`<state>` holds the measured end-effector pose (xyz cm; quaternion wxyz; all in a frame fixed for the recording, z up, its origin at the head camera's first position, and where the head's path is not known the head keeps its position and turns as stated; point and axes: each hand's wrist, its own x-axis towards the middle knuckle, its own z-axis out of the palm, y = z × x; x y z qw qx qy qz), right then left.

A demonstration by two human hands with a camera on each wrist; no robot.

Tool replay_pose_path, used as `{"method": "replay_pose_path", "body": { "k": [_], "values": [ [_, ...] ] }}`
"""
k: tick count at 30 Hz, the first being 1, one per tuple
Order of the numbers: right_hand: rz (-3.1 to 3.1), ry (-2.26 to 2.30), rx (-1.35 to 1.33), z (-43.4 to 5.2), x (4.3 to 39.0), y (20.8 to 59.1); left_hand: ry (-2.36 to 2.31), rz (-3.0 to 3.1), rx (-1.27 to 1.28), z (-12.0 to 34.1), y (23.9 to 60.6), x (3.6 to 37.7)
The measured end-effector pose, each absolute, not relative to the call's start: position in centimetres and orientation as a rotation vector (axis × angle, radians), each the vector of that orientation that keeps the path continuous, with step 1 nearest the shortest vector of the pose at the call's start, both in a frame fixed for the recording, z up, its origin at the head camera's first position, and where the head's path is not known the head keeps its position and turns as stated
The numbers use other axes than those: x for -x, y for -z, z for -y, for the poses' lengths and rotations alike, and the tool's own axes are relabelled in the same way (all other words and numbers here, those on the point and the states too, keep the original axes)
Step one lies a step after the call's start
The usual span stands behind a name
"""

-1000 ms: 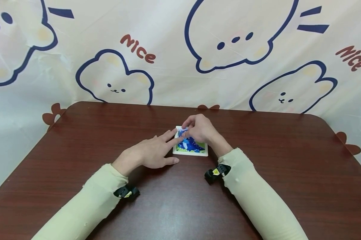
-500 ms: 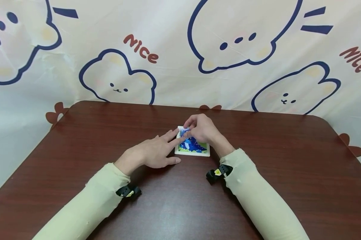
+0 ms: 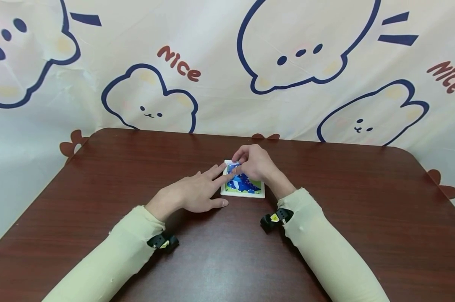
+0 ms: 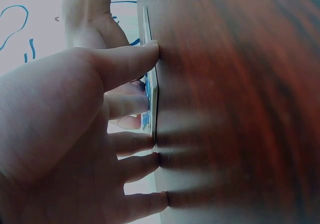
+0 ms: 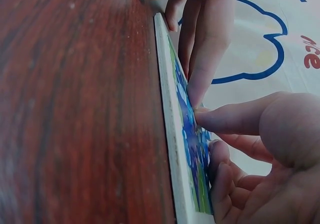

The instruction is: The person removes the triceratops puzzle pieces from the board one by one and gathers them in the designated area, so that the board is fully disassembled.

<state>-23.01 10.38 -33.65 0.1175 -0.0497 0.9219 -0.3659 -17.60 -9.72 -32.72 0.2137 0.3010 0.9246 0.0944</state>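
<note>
A small white-framed picture board (image 3: pixel 244 185) with a blue dinosaur on green lies flat on the table. My left hand (image 3: pixel 198 193) is spread over its left side; the index fingertip touches the picture and the thumb rests near the front edge. My right hand (image 3: pixel 256 162) arches over the board's upper right part with bent fingers. In the right wrist view, the right thumb (image 5: pixel 232 115) touches the picture beside the left index tip, and the other right fingers curl at its surface. Whether they pinch a loose piece is hidden. The left wrist view shows the board (image 4: pixel 154 96) edge-on.
The brown wooden table (image 3: pixel 212 260) has rounded far corners. A pale curtain (image 3: pixel 220 84) printed with cartoon outlines hangs behind its far edge. Each wrist bears a small black camera (image 3: pixel 163 242) below the sleeve cuff.
The head view has shifted slightly, so the whole scene sits a little further right. Both hands and the board keep nearly the same places relative to each other.
</note>
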Motion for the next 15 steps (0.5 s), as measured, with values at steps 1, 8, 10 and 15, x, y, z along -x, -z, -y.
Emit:
{"method": "replay_pose_path", "body": {
  "k": [1, 8, 10, 15],
  "values": [
    [-2.698, 1.076, 0.147, -10.41, 23.01, 33.65, -0.261, -2.565, -0.835, 9.71, 32.74, 17.60],
    [-2.692, 1.120, 0.154, -10.62, 23.07, 33.67, -0.261, -2.563, -0.839, 9.66, 32.78, 17.58],
    [-2.690, 1.121, 0.159, -10.67, 23.08, 33.71, -0.266, -2.564, -0.841, 9.67, 32.79, 17.60],
    [-2.686, 1.128, 0.181, -10.79, 23.07, 33.86, -0.270, -2.566, -0.841, 9.63, 32.85, 17.66]
  ]
}}
